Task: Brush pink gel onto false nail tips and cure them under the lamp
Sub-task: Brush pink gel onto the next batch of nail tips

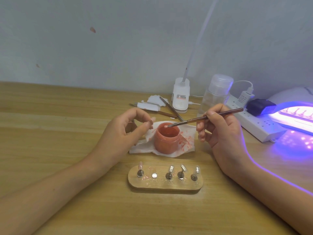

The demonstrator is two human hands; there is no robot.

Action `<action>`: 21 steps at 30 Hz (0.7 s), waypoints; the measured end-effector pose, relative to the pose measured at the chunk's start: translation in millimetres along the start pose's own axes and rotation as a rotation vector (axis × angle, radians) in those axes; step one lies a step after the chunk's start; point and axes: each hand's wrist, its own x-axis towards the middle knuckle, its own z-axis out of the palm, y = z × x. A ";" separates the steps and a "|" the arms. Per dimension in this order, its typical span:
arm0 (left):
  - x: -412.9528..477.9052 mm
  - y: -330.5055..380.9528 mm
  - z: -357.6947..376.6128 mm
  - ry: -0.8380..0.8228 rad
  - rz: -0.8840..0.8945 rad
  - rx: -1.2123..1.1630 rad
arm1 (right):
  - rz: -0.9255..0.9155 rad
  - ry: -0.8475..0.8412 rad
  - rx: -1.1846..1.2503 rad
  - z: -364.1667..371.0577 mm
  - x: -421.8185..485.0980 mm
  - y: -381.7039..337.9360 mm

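Four holders with nail tips stand on the wooden stand near the front edge of the tabletop. The pink tip is at its left end, the three clear tips are toward its right end, and one place between them is free. A fifth tip is in the left hand, pinched between thumb and forefinger. The right hand grips the brush like a pen, with the fingers closed around the handle. The bristles are dipped in the jar of pink gel, which sits on the tissue at the middle of the tabletop. The lamp shines violet at the right edge. I judge the tips to be very light, thin and stiff, easy to flick away, and slippery once wet. It is better to hold them by the holder or the side edges, never on the painted face. The gel looks thick and sticky.
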 end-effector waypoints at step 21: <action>0.2 -2.2 -1.3 -0.072 -0.018 0.008 | 0.071 -0.019 -0.022 0.1 1.9 2.8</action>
